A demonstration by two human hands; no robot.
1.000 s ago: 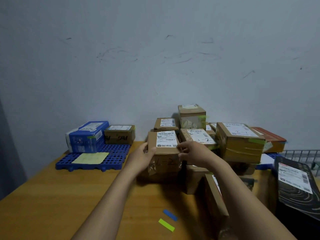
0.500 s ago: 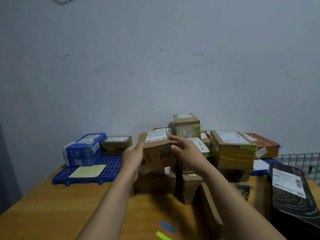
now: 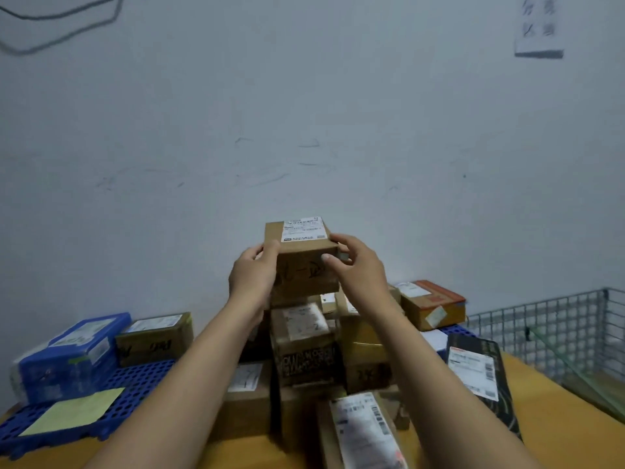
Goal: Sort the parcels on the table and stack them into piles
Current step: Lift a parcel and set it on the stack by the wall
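Note:
A small brown cardboard parcel (image 3: 302, 262) with a white label on top is raised in the air above the heap of brown parcels (image 3: 304, 346) in the middle of the table. My left hand (image 3: 252, 279) grips its left side, thumb on the front top edge. My right hand (image 3: 358, 265) grips its right side, thumb on the front face. Black handwriting shows on the parcel's front. On the blue pallet (image 3: 135, 390) at the left stand a blue parcel (image 3: 67, 357) and a brown parcel (image 3: 155, 336).
A yellow-green paper (image 3: 74, 411) lies on the blue pallet. At the right lie an orange-topped box (image 3: 433, 302), a black bag parcel (image 3: 477, 370) and a wire basket (image 3: 554, 336). The wooden table (image 3: 541, 411) meets the grey wall behind.
Both hands have lifted the small brown parcel off the heap and raised it well above the other parcels. The camera has tilted upward.

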